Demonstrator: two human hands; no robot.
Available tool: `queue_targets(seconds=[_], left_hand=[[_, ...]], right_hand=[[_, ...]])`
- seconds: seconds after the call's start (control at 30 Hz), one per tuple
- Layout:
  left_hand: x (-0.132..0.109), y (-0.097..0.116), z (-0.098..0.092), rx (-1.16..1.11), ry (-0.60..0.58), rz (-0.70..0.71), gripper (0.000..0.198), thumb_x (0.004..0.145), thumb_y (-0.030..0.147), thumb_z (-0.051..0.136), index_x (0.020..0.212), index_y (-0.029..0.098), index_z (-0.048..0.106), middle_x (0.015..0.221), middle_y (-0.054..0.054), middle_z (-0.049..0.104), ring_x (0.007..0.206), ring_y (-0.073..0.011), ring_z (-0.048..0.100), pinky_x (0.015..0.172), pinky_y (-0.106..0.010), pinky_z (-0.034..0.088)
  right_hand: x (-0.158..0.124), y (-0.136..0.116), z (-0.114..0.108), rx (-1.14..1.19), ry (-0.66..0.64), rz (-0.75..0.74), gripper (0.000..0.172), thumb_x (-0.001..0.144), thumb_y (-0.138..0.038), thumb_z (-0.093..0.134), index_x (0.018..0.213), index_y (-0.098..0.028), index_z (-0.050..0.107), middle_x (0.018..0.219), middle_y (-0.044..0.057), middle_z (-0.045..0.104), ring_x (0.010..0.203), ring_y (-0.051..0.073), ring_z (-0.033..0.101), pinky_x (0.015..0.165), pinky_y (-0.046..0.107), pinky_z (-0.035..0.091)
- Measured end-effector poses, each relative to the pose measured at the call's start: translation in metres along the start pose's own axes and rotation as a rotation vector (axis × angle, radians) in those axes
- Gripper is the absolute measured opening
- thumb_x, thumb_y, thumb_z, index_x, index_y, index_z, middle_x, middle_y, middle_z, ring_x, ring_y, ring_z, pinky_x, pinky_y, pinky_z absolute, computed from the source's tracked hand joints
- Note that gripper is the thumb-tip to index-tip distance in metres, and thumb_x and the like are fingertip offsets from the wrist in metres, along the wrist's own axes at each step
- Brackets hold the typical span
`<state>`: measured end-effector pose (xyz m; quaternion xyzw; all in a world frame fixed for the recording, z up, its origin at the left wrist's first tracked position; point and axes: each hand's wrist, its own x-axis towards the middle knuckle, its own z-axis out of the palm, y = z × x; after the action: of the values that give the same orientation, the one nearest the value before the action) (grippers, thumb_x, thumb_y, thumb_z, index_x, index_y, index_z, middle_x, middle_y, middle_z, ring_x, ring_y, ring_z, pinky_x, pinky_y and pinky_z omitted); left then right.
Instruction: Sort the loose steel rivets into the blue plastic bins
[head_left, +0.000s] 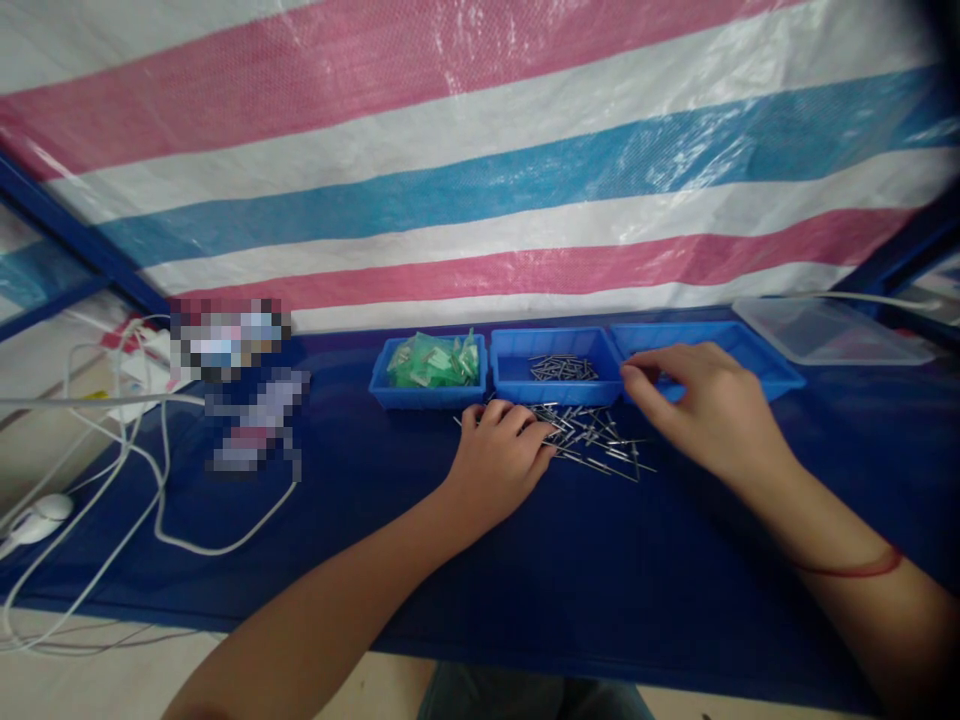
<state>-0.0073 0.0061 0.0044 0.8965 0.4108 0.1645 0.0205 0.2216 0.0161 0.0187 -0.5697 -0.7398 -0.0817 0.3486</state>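
My left hand (499, 455) rests on the blue tabletop at the left side of a loose pile of metal blind rivets (600, 440). Its fingers are curled down over some of the rivets, with thin ends poking out beside them. My right hand (709, 405) hovers over the front left part of the right blue tray (780, 375). Thumb and forefinger come together there in a pinch; whatever lies between the tips is too small to make out. More rivets (562, 369) lie inside the middle blue tray (514, 385), just behind the pile.
The left blue tray (382, 390) holds green-tinted plastic packets (435, 362). A clear plastic lid (832, 330) lies at the back right. White cables (161, 500) and a white mouse-like device (45, 515) occupy the left side. A striped sheet (480, 200) hangs behind the table.
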Motion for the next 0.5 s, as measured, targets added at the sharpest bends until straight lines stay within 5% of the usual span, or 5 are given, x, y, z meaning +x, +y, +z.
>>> queue_targets(seconds=[0.23,0.5], left_hand=[[0.001,0.000,0.002,0.035,-0.002,-0.002,0.022,0.095,0.034,0.042,0.096,0.022,0.061,0.100,-0.001,0.063,0.100,-0.0214,0.048,0.084,-0.041,0.030],[0.003,-0.001,0.001,0.057,-0.023,0.007,0.024,0.094,0.039,0.042,0.097,0.023,0.061,0.100,0.000,0.063,0.100,-0.0205,0.048,0.082,-0.040,0.029]], right_hand=[[-0.003,-0.015,0.002,0.170,-0.190,-0.209,0.013,0.085,-0.023,0.052,0.080,-0.021,0.064,0.079,0.005,0.067,0.076,0.022,0.060,0.075,0.037,0.045],[-0.009,-0.023,0.007,0.240,-0.401,-0.244,0.010,0.081,-0.019,0.055,0.084,-0.019,0.065,0.079,0.004,0.065,0.075,0.018,0.059,0.068,0.029,0.044]])
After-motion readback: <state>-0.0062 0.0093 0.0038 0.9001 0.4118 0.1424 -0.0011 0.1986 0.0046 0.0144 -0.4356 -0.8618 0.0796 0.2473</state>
